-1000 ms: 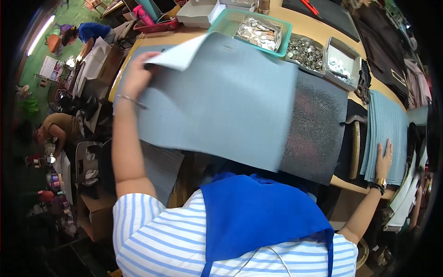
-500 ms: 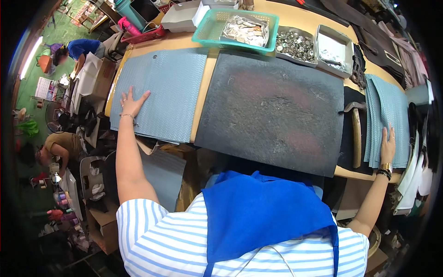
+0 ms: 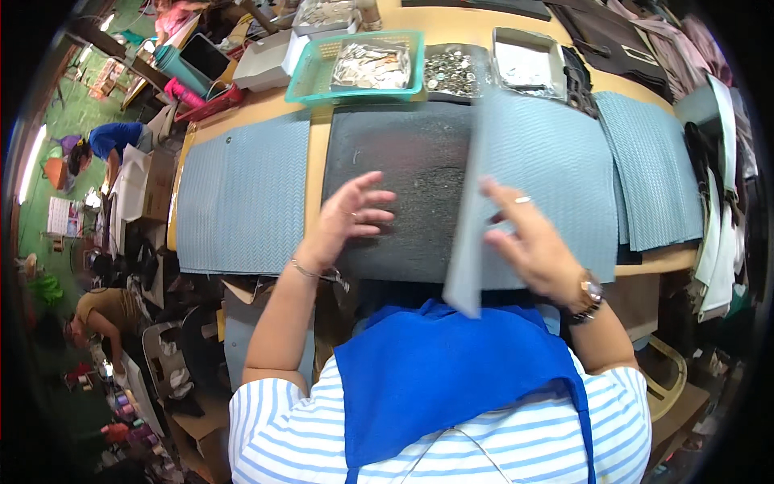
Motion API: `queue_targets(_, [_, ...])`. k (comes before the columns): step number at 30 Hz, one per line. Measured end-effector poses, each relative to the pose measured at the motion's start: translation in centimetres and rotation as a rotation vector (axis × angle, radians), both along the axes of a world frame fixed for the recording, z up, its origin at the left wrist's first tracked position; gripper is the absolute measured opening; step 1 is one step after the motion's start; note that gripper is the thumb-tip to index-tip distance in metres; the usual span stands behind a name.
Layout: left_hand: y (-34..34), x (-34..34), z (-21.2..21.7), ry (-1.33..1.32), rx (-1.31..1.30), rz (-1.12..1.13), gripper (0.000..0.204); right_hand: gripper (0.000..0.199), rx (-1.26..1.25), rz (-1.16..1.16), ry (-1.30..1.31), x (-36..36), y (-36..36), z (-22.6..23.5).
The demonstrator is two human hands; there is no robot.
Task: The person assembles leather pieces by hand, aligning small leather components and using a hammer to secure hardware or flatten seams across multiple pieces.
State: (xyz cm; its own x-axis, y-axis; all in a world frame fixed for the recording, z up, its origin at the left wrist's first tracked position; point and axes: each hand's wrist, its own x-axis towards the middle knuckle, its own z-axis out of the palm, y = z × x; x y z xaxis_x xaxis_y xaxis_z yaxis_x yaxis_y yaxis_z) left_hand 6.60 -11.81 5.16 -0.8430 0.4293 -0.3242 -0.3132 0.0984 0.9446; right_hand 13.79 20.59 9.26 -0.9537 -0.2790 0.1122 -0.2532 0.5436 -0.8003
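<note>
Blue-grey, woven-textured flexible sheet [image 3: 556,181], head view: I have it over the right part of a dark, scuffed rectangular mat [image 3: 423,181], left edge raised and blurred, lower corner hanging past the mat's front. Right hand [image 3: 544,250] at that edge, thumb and forefinger parted; I cannot tell whether they pinch it. Left hand [image 3: 347,218] over the mat, fingers loosely spread, grasping nothing. Mat surface shows between sheet and left blue-grey stack [image 3: 242,198]; a tan tabletop [image 3: 459,22] strip separates that stack from the mat. Right blue-grey stack [image 3: 657,173] close beside the sheet. Behind: translucent green plastic basket [image 3: 300,79] with pale flat pieces [image 3: 371,66]; grey tray [image 3: 481,63] of small round metallic pieces [image 3: 447,74]; open whitish box [image 3: 528,36], white bits inside.
</note>
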Motion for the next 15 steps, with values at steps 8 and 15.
queue_targets(8, [2.5, 0.3, -4.1, 0.125, -0.038, 0.06, 0.052, 0.037, 0.398, -0.095, 0.381, -15.6, 1.3, -4.5])
queue_targets(15, [0.0, 2.1, -3.7, 0.31, -0.079, 0.2, 0.053, 0.019, 0.832, -0.233, 0.2, -27.5, 2.8, -6.7])
